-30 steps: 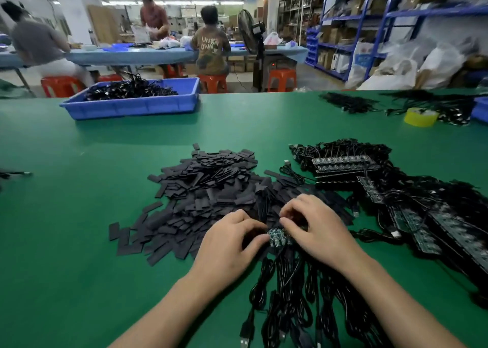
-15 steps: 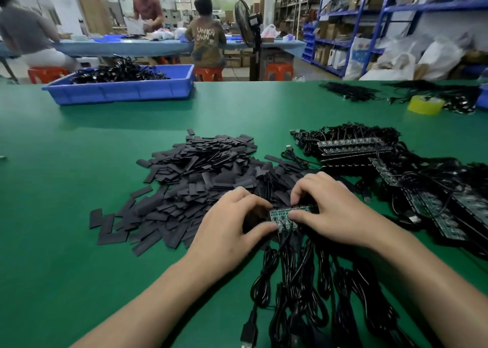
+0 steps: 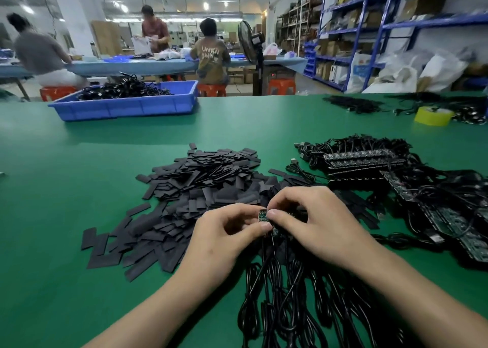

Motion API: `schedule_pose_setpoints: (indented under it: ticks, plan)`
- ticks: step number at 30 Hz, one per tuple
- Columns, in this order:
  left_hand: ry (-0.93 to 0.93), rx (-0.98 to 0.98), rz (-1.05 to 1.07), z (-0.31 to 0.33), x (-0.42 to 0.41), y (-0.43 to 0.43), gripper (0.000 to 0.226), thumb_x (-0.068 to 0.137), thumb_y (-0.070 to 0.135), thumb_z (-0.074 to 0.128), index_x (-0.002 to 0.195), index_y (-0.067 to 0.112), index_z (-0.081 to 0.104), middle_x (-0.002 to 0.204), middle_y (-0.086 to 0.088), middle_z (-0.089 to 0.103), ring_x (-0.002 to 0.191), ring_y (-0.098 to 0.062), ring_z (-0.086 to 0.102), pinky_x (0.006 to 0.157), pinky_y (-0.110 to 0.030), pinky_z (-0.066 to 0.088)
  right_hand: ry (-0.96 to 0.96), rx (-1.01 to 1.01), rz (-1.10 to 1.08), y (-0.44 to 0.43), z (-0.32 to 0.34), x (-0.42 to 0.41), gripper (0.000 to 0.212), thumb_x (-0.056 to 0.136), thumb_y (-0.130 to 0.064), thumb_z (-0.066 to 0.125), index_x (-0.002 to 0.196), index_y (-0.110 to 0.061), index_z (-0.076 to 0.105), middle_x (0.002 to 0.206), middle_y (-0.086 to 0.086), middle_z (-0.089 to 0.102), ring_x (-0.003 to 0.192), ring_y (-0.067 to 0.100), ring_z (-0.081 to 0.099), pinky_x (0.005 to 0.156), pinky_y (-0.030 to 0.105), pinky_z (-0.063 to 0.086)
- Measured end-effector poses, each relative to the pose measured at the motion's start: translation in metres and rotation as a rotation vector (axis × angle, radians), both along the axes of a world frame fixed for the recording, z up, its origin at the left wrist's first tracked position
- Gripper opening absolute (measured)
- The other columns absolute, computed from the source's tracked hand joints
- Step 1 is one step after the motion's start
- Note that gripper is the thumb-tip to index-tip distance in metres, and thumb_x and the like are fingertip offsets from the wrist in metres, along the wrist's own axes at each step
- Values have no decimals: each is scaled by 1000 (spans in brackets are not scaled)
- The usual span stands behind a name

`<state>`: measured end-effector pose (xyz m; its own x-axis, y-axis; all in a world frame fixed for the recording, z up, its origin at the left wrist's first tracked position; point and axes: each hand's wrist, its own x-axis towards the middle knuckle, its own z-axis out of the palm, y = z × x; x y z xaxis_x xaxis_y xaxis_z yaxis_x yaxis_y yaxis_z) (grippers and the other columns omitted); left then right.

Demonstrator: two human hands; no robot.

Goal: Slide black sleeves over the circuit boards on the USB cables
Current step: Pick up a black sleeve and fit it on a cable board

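While the circuit board (image 3: 263, 214) is pinched between thumb and forefinger tips of the left hand (image 3: 219, 242) and the right hand (image 3: 317, 223), head view, it is held just above the USB cables (image 3: 277, 308), beside the pile of black sleeves (image 3: 206, 183). Whether a sleeve is held cannot be told. Likely risk: a flattened sleeve mouth gets snagged on board corners if fed skewed, and tangled cables get dragged along.

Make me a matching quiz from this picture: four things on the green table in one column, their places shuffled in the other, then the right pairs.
Things:
1. blue bin
2. yellow tape roll
3. pile of black sleeves
4. small circuit board

Places:
A. pinched between left hand and right hand
B. far right of the green table
C. far left, holding black cables
D. mid-table, just beyond the hands

Pairs: 1-C; 2-B; 3-D; 4-A
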<state>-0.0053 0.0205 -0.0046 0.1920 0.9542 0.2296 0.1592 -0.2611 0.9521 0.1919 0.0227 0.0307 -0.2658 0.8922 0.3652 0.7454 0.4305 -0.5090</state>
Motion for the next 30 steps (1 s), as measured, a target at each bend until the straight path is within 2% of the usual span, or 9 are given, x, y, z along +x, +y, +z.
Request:
schedule_pose_setpoints:
  ticks: [4, 8, 13, 18, 22, 27, 30]
  plan:
    - [-10, -8, 2, 2, -1, -1, 12, 83, 30, 79, 95, 31, 83, 93, 7, 80, 90, -10, 76, 82, -21, 57, 14, -40, 21, 1, -5, -1, 13, 92, -49, 63, 87, -38, 68, 84, -22, 70, 87, 0, 64, 90, 38, 49]
    - [-22, -3, 11, 3, 0, -5, 23, 71, 48, 77, 90, 35, 82, 84, 3, 79, 80, -14, 75, 75, -23, 58, 52, -36, 26, -4, -10, 0, 16, 92, -51, 61, 88, -38, 70, 84, -22, 71, 87, 0, 65, 88, 38, 51]
    - [-6, 8, 24, 2, -1, -5, 21, 72, 47, 76, 87, 34, 81, 77, 4, 78, 68, -5, 70, 63, -17, 52, 77, -47, 17, -4, -7, 3, 19, 84, -56, 62, 85, -40, 72, 86, -25, 72, 91, -3, 64, 91, 31, 46]
    - [-45, 25, 3, 4, 0, -6, 21, 75, 41, 74, 90, 28, 81, 80, 2, 78, 72, -7, 70, 69, -24, 58, 168, -40, 59, -6, -6, 4, 7, 84, -46, 68, 80, -42, 70, 86, -24, 72, 91, -2, 66, 87, 27, 48]
    - [-105, -4, -35, 7, 3, -7, 22, 75, 36, 74, 88, 19, 81, 72, 4, 75, 63, -1, 63, 61, -12, 47, 264, -107, 107, -5, -8, 7, 8, 90, -32, 73, 82, -33, 74, 86, -18, 73, 89, 1, 67, 86, 30, 51]
    - [-141, -43, -63, 9, 3, -6, 25, 74, 36, 75, 90, 18, 82, 79, -5, 77, 71, -9, 64, 66, -17, 52, 356, -161, 174, -4, -10, 11, 9, 93, -23, 74, 84, -26, 76, 85, -9, 75, 83, 2, 68, 82, 24, 51]
    - [-178, -77, -102, 8, 3, -5, 29, 75, 37, 76, 96, 19, 82, 82, -5, 76, 71, -13, 61, 65, -20, 50, 484, -236, 249, -4, -10, 10, 10, 88, -28, 74, 85, -19, 76, 83, -5, 75, 80, 2, 67, 78, 18, 51]
